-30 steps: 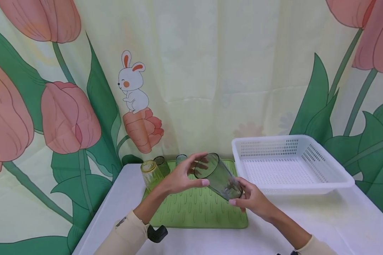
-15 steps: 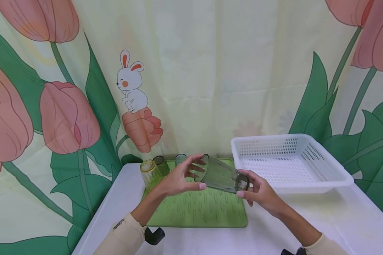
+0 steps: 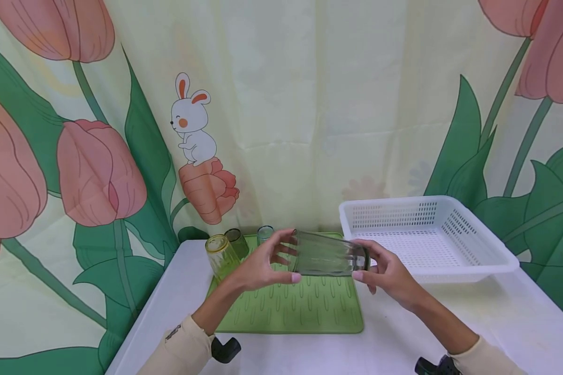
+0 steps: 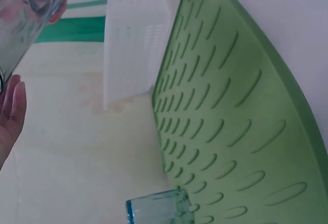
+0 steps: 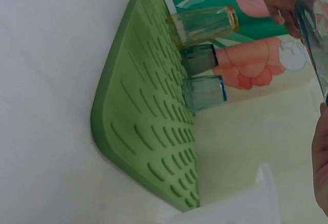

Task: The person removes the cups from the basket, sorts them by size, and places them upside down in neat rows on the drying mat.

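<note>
A tall smoky-green drinking glass (image 3: 328,255) lies nearly level in the air above the green mat (image 3: 291,317), its mouth to the left. My left hand (image 3: 267,263) is around the mouth end, thumb in front and fingers behind. At the base end my right hand (image 3: 387,271) grips the glass between thumb and fingers. The left wrist view shows the same glass (image 4: 18,26) at its upper left edge; the right wrist view shows only part of it. A yellow glass (image 3: 221,255), a dark glass (image 3: 236,242) and a blue glass (image 3: 265,234) stand on the mat.
A white perforated plastic basket (image 3: 429,273) stands on the right of the white table (image 3: 403,323), just beyond the mat's right side. Behind the table hangs a curtain (image 3: 281,104) printed with tulips and a rabbit. The three standing glasses are along the mat's left and back.
The held glass has turned from a slant with its mouth raised to nearly level. My right hand has moved slightly right and up with the base; the left has barely shifted.
</note>
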Action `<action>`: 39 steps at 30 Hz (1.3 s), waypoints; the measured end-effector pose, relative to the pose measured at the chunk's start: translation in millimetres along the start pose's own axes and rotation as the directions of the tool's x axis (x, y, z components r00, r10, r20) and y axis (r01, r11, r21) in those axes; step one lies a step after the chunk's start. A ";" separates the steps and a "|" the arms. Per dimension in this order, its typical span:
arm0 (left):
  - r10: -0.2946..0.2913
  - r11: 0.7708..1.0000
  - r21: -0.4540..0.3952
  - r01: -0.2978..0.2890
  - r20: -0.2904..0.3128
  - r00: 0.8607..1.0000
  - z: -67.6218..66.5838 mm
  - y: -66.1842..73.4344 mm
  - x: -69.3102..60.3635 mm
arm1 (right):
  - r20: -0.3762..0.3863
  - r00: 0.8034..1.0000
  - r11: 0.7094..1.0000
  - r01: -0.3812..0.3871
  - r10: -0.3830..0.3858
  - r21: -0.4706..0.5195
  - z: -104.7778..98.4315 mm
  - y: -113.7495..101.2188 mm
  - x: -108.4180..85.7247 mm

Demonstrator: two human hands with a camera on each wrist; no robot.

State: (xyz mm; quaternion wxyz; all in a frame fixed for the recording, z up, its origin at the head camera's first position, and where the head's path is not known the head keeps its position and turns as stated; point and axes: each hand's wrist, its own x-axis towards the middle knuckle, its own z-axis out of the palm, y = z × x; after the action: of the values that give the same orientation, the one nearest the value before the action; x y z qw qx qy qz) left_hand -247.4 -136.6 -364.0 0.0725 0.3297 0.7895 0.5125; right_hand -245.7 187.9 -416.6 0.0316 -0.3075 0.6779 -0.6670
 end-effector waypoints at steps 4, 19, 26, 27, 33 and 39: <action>-0.009 1.000 0.000 0.009 -0.009 1.000 0.2 -2.4 -2.1 | -0.017 1.000 1.000 -0.015 0.014 -0.019 -0.9 -4.0 2.9; -0.051 0.999 0.008 0.051 -0.022 0.998 2.3 -12.7 -8.5 | -0.052 0.998 0.997 -0.043 0.040 -0.064 -0.5 -11.2 9.0; -0.040 0.999 -0.010 0.040 -0.014 0.999 3.2 -18.4 -10.1 | -0.047 0.998 0.998 -0.039 0.036 -0.053 1.2 -12.2 12.1; -0.038 0.999 -0.011 0.038 -0.014 0.999 3.2 -19.4 -10.2 | -0.048 0.998 0.998 -0.038 0.036 -0.049 1.4 -12.2 12.7; -0.045 0.999 -0.031 0.044 -0.023 0.999 4.1 -22.2 -12.2 | -0.062 0.997 0.997 -0.058 0.055 -0.044 4.3 -14.2 15.6; -0.043 0.998 -0.042 0.042 -0.026 0.999 5.3 -22.4 -15.1 | -0.077 0.994 0.995 -0.084 0.080 -0.054 8.4 -20.6 19.6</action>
State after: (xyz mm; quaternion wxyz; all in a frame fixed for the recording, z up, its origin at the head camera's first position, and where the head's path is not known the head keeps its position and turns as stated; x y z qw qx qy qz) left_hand -243.4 -147.4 -389.1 0.0795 0.3044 0.7864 0.5316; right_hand -250.0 173.1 -391.2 0.0246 -0.2550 0.7095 -0.6565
